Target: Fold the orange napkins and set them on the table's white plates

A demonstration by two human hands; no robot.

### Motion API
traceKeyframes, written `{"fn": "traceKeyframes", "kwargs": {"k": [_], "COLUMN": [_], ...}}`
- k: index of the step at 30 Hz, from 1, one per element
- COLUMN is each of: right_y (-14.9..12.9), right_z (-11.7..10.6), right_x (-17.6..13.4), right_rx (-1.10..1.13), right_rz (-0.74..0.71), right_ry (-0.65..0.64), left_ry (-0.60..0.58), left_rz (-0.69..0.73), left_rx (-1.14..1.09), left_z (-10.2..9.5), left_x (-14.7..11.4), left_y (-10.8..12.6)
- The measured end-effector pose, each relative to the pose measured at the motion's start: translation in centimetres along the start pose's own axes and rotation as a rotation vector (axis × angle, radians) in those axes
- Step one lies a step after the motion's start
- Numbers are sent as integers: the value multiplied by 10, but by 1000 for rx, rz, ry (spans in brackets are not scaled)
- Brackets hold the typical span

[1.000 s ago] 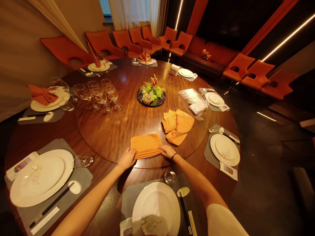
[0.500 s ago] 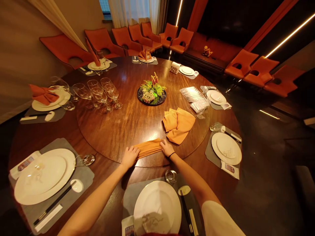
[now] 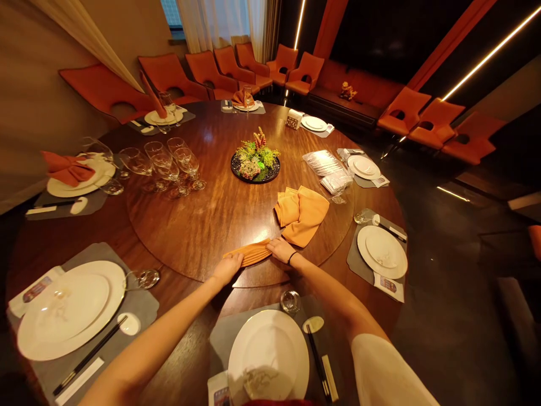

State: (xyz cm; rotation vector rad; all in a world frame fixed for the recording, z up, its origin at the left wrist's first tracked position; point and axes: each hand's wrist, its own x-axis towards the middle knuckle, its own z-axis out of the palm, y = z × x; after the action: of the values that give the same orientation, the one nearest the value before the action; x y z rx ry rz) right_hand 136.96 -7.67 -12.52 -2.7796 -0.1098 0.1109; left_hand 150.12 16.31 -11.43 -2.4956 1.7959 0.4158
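A pleated orange cloth napkin (image 3: 254,254) lies across the near edge of the round wooden turntable (image 3: 190,225), its folds running lengthwise. My left hand (image 3: 230,266) grips its left end, fingers closed over the folds. At the other end my right hand (image 3: 281,248) pinches the folds; a dark band circles that wrist. Just beyond the right hand rests a heap of loose orange napkins (image 3: 305,214). Nearest to me stands a white plate stack (image 3: 269,355) on a grey mat, with a small glass (image 3: 290,302) behind it and black chopsticks (image 3: 318,361) beside it.
Several stemmed glasses (image 3: 164,163) stand at the turntable's left. A plant centrepiece (image 3: 256,160) sits in the middle, with plastic-wrapped packets (image 3: 327,169) to its right. Place settings ring the table, including a left plate (image 3: 114,287) and a right plate (image 3: 382,252). Orange chairs (image 3: 169,73) line the walls.
The view has shifted slightly. My left hand has turned over the napkin's left end, and the napkin's pleats now stand up more and look narrower. Both hands remain on it.
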Motion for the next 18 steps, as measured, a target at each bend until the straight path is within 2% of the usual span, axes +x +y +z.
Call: {"fn": "traceKeyframes", "kwargs": {"k": [4, 6, 7, 9, 11, 13, 15, 18], "right_y": [13, 5, -2, -25, -55, -88, -118, -148], "right_z": [-43, -61, -67, -75, -74, -65, -52, -30], "right_x": [4, 3, 2, 1, 2, 4, 6, 6], "right_rx": [530, 722, 769, 741, 579, 382, 237, 144], "right_rz": [73, 85, 91, 99, 75, 8, -49, -47], "right_ry": [77, 145, 190, 304, 415, 480, 502, 535], "left_ry": [-37, -42, -27, 66, 227, 388, 495, 586], "left_rz": [196, 281, 277, 168, -23, -247, -431, -545], "left_rx": [-82, -158, -210, -366, -644, -1022, -1355, -1561], "left_z": [-36, -52, -57, -60, -54, -45, -37, -32], "left_x": [-24, -35, -39, -43, -41, -34, -28, -24], "left_y": [-30, -41, -43, -42, -32, -16, 1, 18]}}
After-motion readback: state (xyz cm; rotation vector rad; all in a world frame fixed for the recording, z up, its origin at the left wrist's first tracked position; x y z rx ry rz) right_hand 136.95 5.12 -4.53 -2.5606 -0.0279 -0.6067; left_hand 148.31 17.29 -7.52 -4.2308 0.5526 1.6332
